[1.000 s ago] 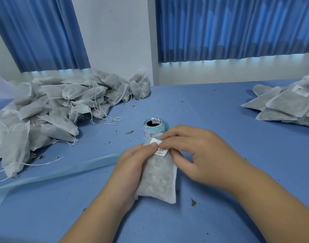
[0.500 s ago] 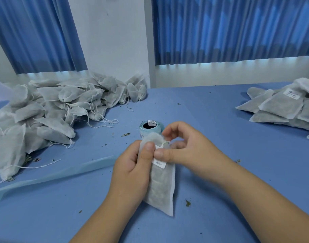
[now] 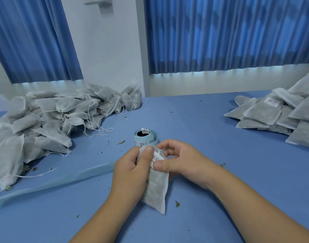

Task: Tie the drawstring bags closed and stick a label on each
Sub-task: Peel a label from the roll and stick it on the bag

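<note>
no legible wording. the small white sticker (image 3: 156, 157) on the white fabric pouch (image 3: 156, 188) shows only barcode stripes; print on the pale blue label roll (image 3: 145, 139) and the far white sticker (image 3: 272, 102) is too small.

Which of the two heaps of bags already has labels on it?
The heap on the right: a white label shows on one of its bags. The left heap shows only loose strings and no labels.

Label roll (image 3: 145, 138) stands behind held bag (image 3: 156, 186), bag piles (image 3: 50, 120) either side.
</note>
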Tool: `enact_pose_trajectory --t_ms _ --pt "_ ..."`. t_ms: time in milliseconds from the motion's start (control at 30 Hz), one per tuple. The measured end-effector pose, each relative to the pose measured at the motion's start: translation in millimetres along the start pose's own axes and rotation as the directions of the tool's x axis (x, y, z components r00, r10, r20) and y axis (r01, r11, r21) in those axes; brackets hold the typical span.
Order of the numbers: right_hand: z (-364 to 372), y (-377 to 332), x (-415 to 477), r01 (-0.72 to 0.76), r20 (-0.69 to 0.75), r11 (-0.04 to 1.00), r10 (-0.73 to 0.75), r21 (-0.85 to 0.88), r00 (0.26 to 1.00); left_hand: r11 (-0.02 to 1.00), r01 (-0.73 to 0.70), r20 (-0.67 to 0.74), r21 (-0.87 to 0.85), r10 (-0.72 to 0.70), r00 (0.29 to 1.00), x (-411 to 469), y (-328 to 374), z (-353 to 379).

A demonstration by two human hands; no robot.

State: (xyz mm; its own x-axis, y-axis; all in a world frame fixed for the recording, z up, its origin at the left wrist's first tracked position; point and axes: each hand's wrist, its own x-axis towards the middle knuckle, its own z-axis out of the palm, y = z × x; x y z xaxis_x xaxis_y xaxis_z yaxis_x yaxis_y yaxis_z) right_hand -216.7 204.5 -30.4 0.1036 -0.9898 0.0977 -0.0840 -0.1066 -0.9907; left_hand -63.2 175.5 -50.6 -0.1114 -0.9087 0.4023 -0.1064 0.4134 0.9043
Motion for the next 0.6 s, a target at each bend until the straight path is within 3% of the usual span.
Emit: enact_pose_trajectory --t_ms 233,367,467,600 --pt "-11 7 -15 0.085 -0.135 0.990 -0.101 -0.115 0.986 0.997 0.038 0.017 -0.068 -0.037 0.999 10 14 28" --pt "-32 2 -33 0.078 -0.186 0.997 -0.071 0.030 0.980 0.972 0.122 0.011 -0.200 -0.122 0.992 23 31 63" --pt "-55 -3 -51 0.050 -0.207 0.995 -0.030 0.090 0.978 0.976 0.125 0.016 -0.177 -0.124 0.992 37 45 98" --pt "-92 -7 -76 0.057 -0.397 0.982 0.021 0.182 0.917 0.976 0.172 0.179 -0.131 -0.148 0.973 45 63 153"
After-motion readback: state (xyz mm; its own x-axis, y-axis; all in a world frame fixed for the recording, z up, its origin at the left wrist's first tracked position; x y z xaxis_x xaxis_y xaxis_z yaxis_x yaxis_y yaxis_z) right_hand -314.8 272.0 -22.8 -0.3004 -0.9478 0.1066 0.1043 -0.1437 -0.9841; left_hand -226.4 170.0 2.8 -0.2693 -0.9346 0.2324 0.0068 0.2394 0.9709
